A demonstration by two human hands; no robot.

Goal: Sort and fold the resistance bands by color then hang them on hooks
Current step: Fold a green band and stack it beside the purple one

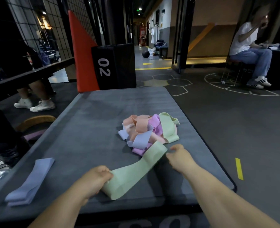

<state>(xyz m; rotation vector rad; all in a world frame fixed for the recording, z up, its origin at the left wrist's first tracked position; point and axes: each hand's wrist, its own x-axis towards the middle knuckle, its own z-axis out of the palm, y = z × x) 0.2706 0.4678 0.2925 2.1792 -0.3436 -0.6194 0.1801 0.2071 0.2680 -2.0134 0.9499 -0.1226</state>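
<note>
A left hand (97,179) clamps the near end of a pale green band (136,170) while the right hand (179,157), fingers loosely curled, meets its far end at one o'clock; whether it grips is unclear. Beyond lies the mixed pile (148,130); folded lavender bands (31,180) rest at nine o'clock on the grey mat (94,122). Folding green appears underway; next, bring the ends together.

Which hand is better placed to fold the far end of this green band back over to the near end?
Right. The right hand is at the far end of the green band, beside the pile. The left hand grips the near end and can anchor it on the mat.
</note>
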